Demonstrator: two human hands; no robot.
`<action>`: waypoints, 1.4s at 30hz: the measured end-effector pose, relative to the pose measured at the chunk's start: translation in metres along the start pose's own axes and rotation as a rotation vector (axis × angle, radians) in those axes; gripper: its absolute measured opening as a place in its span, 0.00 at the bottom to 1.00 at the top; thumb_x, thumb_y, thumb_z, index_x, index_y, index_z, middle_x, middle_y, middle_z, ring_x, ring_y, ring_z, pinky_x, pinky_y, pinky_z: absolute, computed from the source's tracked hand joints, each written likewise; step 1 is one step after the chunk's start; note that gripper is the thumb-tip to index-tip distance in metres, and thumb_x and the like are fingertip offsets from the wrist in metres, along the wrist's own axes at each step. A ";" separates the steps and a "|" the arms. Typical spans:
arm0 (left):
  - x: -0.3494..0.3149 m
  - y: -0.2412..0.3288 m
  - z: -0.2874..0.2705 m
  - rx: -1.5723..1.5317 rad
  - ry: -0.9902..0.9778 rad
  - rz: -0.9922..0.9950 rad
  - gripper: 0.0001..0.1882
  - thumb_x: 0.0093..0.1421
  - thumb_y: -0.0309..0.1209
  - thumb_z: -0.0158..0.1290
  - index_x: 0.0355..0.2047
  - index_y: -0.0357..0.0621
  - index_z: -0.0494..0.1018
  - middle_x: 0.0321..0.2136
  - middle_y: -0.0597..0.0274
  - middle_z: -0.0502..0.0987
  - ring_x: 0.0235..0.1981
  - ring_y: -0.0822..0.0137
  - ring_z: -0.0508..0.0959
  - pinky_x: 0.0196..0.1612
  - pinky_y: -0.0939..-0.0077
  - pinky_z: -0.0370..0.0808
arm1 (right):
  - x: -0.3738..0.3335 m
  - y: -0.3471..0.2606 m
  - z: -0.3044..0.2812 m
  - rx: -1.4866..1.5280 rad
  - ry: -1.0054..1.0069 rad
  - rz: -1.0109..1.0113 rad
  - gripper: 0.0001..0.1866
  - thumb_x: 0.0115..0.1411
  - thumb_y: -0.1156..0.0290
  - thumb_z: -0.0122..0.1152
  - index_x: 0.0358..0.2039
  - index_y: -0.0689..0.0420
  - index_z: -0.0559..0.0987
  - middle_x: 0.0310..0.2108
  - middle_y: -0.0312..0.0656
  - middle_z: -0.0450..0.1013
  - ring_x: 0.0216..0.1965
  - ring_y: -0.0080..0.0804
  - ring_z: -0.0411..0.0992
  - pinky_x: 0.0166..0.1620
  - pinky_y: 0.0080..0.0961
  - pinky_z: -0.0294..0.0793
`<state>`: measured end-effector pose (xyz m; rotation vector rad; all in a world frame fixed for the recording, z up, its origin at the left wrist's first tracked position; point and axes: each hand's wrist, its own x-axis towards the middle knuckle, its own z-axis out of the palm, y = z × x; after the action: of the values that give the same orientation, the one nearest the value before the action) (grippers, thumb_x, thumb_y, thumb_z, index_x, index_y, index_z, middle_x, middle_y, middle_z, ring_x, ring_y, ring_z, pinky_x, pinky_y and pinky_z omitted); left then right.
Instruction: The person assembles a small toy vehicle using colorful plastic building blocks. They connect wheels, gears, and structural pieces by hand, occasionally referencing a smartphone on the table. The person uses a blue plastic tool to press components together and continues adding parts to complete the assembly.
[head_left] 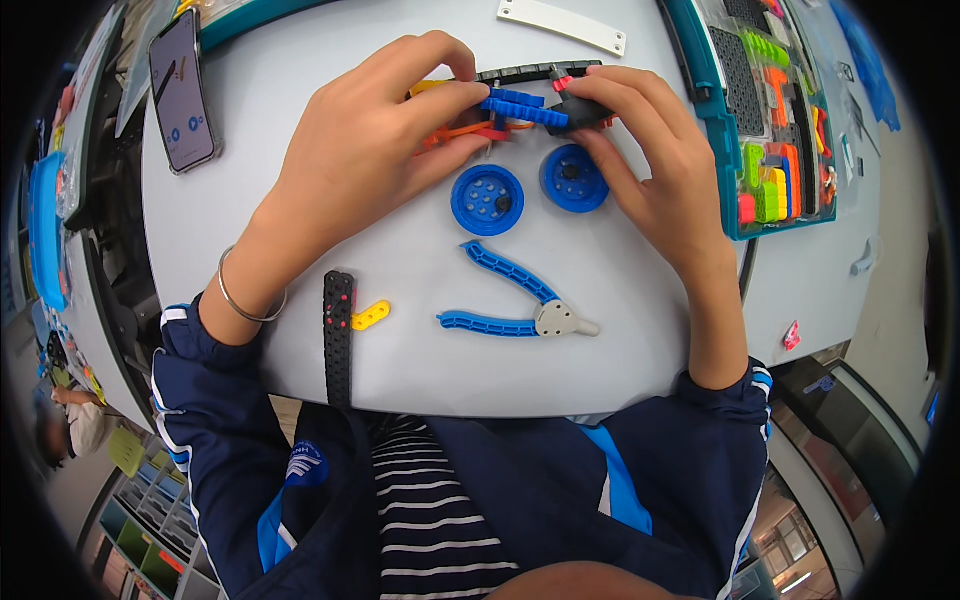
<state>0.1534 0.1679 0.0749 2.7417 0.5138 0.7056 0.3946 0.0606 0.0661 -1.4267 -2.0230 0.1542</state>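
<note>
Both hands hold a plastic building-set model above the far part of the white table. It has blue gears, black beams and red, orange and yellow pieces. My left hand grips its left side, with thumb and fingers closed around the coloured parts. On the right side, my right hand pinches a black part beside the blue gear. Just below the model lie two round blue wheels with black hubs. Nearer me rest blue-handled plastic pliers with a grey head, jaws pointing right. The fingers partly hide the model.
A phone with its screen lit lies at the upper left. A black perforated beam with a yellow piece sits at the front left. At the far edge is a white strip; a teal parts case stands right.
</note>
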 end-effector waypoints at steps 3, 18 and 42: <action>-0.001 -0.003 0.007 -0.039 0.076 0.019 0.15 0.50 0.29 0.67 0.37 0.40 0.78 0.43 0.62 0.78 0.36 0.63 0.81 0.37 0.72 0.80 | 0.000 0.000 0.000 0.007 0.004 -0.004 0.22 0.52 0.82 0.69 0.49 0.58 0.80 0.48 0.46 0.75 0.45 0.40 0.77 0.47 0.28 0.78; 0.005 -0.007 0.007 -0.203 -0.032 -0.125 0.17 0.51 0.24 0.64 0.41 0.32 0.76 0.47 0.53 0.79 0.39 0.58 0.83 0.45 0.71 0.81 | 0.002 -0.005 0.005 0.056 0.109 0.067 0.19 0.51 0.84 0.69 0.45 0.59 0.81 0.42 0.44 0.78 0.41 0.37 0.78 0.46 0.26 0.77; 0.020 -0.011 0.005 -0.041 0.224 0.134 0.14 0.48 0.29 0.64 0.30 0.40 0.70 0.38 0.52 0.78 0.36 0.54 0.80 0.47 0.55 0.79 | 0.002 -0.002 0.003 -0.064 0.259 -0.090 0.23 0.46 0.83 0.72 0.45 0.57 0.82 0.40 0.44 0.77 0.40 0.39 0.78 0.41 0.29 0.78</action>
<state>0.1697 0.1845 0.0750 2.6922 0.3586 1.0523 0.3903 0.0624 0.0655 -1.3174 -1.8873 -0.1292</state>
